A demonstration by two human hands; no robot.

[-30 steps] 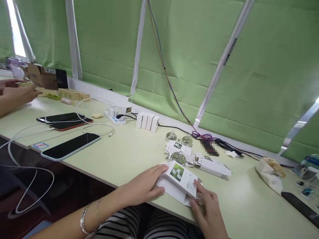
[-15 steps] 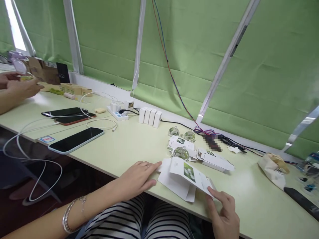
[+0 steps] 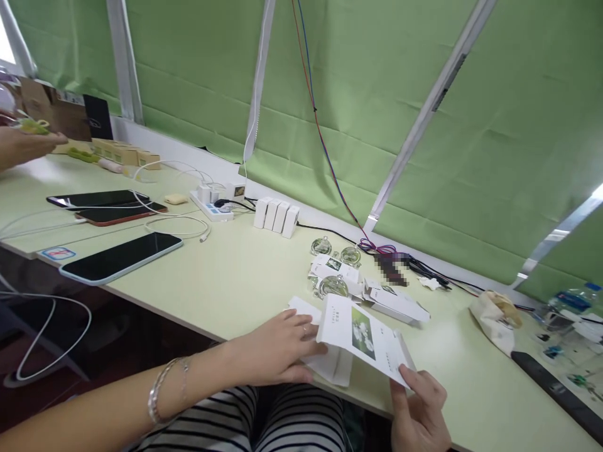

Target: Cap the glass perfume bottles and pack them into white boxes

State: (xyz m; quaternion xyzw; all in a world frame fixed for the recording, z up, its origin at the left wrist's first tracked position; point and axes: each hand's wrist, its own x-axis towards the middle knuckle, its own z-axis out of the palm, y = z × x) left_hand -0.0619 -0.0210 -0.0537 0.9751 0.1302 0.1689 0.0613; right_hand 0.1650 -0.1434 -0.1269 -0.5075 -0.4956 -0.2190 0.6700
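Observation:
My right hand pinches the near corner of a flattened white carton printed with a white flower picture, lifted and tilted above the pale green table. My left hand, wearing a ring and a bracelet, lies on the table with its fingers against the carton's white underside flap. Just beyond lie more flat cartons and round clear glass pieces.
Three phones with white charging cables lie at left, and a power strip and white chargers stand behind. Another person's hand shows at far left. A cloth bag and a dark remote sit right.
My right hand has lifted the carton higher and turned its printed face up; my left hand slid in under its left edge. The view shifted slightly right.

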